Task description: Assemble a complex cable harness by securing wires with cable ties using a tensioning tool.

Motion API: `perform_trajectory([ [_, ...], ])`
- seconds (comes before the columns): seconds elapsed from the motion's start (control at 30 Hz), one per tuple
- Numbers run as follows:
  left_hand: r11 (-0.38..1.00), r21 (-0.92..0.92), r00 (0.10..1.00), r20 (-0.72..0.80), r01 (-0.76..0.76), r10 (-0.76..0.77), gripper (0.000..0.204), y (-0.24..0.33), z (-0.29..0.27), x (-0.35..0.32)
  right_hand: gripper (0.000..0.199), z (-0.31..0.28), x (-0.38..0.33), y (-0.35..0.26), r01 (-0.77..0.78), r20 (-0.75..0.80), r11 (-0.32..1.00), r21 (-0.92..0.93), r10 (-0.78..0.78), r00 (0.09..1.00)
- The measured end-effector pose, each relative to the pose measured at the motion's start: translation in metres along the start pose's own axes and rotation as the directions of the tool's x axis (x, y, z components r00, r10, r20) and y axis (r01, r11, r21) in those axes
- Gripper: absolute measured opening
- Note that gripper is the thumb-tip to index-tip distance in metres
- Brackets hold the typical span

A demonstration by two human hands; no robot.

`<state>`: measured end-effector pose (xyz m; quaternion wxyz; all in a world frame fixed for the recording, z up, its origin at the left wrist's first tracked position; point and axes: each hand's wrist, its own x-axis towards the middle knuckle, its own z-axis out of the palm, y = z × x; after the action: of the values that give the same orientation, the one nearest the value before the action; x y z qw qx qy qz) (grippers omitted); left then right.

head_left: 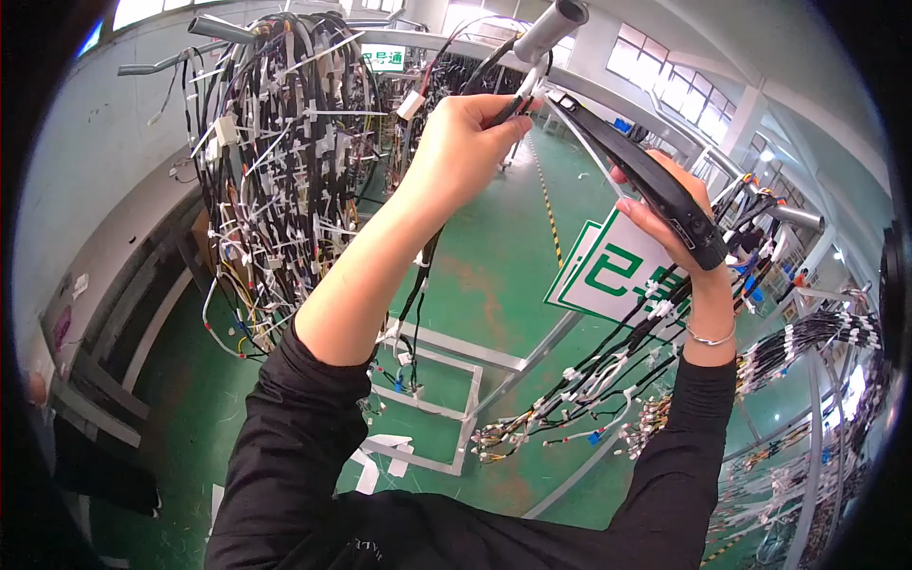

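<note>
My left hand [458, 147] is raised at the upper middle, its thumb and fingers pinched on a black wire harness [492, 65] that hangs from a grey metal tube [551, 30]. The lower length of that harness drops behind my left forearm. In my right hand [676, 211] is a black cable tie gun [632, 157], its nose pointing up and left to the spot just beyond my left fingertips. A white cable tie [587, 138] runs beside the tool, from near its nose toward my right fingers. The exact contact at the nose is too small to tell.
A thick bundle of hanging harnesses [285, 161] stands at left, more harnesses [579, 394] hang at lower right. A white sign with green characters [617, 261] is behind my right hand. Below are a grey metal frame [465, 418] and green floor [503, 256] with paper scraps.
</note>
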<state>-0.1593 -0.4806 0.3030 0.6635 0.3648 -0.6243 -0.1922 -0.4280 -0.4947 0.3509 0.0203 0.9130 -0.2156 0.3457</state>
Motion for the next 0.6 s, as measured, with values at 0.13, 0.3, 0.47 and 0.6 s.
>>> perform_trajectory([
  [0.13, 0.999, 0.023, 0.997, 0.066, -0.029, 0.027, 0.026, -0.005, -0.007, 0.005, 0.035, -0.002, 0.003, 0.004, 0.028, 0.028, 0.999, -0.046, -0.027, 0.999],
  [0.3, 0.999, -0.033, 0.993, 0.115, -0.024, 0.028, 0.025, 0.001, -0.011, 0.005, 0.038, -0.001, 0.002, 0.007, 0.044, -0.013, 0.996, -0.075, -0.045, 0.999],
  [0.47, 1.0, -0.026, 0.995, 0.105, 0.004, -0.001, 0.023, 0.007, -0.012, 0.003, 0.043, 0.001, 0.001, 0.01, 0.114, -0.014, 0.983, -0.144, -0.117, 0.993],
  [0.6, 1.0, 0.004, 0.995, 0.104, -0.003, 0.002, 0.022, 0.008, -0.006, 0.004, 0.04, 0.0, 0.002, 0.014, 0.17, -0.013, 0.964, -0.205, -0.176, 0.984],
])
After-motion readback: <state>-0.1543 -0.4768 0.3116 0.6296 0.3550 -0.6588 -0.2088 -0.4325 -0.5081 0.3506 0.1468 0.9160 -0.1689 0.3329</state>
